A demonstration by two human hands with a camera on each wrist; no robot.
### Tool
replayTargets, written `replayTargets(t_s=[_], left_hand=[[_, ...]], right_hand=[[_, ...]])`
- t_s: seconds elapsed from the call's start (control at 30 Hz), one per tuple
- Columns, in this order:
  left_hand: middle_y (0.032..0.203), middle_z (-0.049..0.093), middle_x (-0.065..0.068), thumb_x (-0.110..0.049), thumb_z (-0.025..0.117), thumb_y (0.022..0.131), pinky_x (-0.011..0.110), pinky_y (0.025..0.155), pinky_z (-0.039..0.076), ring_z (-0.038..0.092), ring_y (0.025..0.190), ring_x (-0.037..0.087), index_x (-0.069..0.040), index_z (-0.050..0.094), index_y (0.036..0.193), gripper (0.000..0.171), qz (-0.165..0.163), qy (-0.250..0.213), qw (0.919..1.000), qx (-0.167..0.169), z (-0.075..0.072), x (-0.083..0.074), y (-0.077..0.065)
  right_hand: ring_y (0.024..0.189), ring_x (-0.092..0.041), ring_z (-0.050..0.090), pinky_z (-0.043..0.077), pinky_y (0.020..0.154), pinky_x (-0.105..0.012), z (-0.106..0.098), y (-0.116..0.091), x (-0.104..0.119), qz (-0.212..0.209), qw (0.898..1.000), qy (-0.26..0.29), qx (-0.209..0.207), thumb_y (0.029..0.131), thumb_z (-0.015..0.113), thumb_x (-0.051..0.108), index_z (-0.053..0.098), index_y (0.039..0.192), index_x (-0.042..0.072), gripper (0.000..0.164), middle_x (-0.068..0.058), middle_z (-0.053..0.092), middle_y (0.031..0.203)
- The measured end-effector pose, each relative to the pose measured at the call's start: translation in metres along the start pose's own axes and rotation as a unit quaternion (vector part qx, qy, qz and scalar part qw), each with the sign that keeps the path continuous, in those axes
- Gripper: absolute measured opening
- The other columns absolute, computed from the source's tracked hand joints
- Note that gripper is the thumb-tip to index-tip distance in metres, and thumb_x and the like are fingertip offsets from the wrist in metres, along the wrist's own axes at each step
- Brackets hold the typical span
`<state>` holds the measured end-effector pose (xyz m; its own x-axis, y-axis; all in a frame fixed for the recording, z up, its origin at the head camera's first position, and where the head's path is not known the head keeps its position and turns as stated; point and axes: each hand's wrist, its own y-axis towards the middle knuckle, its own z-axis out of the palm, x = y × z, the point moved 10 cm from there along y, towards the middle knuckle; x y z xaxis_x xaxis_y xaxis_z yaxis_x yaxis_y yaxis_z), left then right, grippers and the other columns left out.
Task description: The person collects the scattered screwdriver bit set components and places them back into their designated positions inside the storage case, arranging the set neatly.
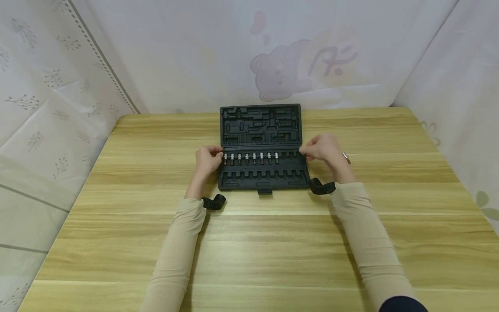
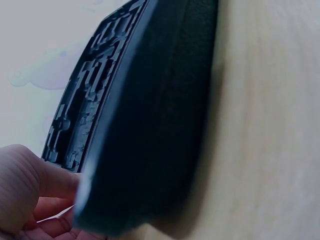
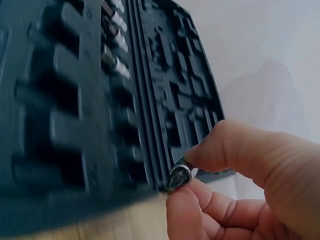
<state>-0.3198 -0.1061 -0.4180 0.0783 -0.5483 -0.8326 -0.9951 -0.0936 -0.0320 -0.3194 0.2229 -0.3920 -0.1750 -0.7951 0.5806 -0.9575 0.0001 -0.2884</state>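
An open black plastic tool case (image 1: 265,169) lies on the table, its lid tilted up at the back. My left hand (image 1: 207,159) grips the left edge of the case, thumb at the rim and fingers beneath, as the left wrist view shows. Several silver bit sockets (image 1: 254,157) stand in a row in the case's upper slots, filling the left part. Over the right edge, my right hand (image 1: 321,148) pinches one bit socket (image 3: 180,176) between thumb and index finger, its pointed tip showing in the right wrist view. The slots nearest that hand hold nothing.
The wooden table (image 1: 265,242) extends around the case, with its far edge behind the lid (image 1: 260,125). Pale patterned curtains (image 1: 187,52) hang behind and at both sides. Black camera mounts (image 1: 322,186) on the wrists sit close to the case's front corners.
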Motion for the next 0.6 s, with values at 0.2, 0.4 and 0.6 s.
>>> replayTargets(t_s=[0.2,0.4,0.6], left_hand=[[0.097,0.066,0.02,-0.002,0.056,0.089,0.033,0.072,0.049,0.059,0.087,0.027,0.005,0.068,0.105,0.021,0.001,0.002,1.0,-0.001,0.0,0.0,0.0],[0.098,0.066,0.02,-0.003,0.055,0.09,0.033,0.072,0.05,0.059,0.088,0.027,0.004,0.068,0.106,0.021,-0.003,-0.001,1.0,0.002,0.001,0.001,0.001],[0.098,0.066,0.02,-0.002,0.055,0.089,0.033,0.072,0.05,0.059,0.087,0.027,0.005,0.068,0.105,0.021,0.002,-0.002,1.0,0.001,0.001,0.0,0.001]], right_hand=[[0.061,-0.017,0.066,0.051,0.077,-0.042,0.015,0.008,0.013,-0.013,1.0,0.006,0.005,0.085,0.065,0.021,0.072,0.087,-0.004,0.026,-0.012,0.07,0.077],[0.062,-0.015,0.066,0.048,0.085,-0.046,0.027,0.011,0.022,-0.01,1.0,-0.013,0.018,0.086,0.064,0.024,0.072,0.09,-0.001,0.027,-0.015,0.071,0.085],[0.06,-0.015,0.064,0.049,0.083,-0.044,0.032,0.012,0.027,0.001,1.0,-0.028,0.009,0.085,0.066,0.026,0.072,0.079,0.001,0.026,-0.005,0.068,0.066]])
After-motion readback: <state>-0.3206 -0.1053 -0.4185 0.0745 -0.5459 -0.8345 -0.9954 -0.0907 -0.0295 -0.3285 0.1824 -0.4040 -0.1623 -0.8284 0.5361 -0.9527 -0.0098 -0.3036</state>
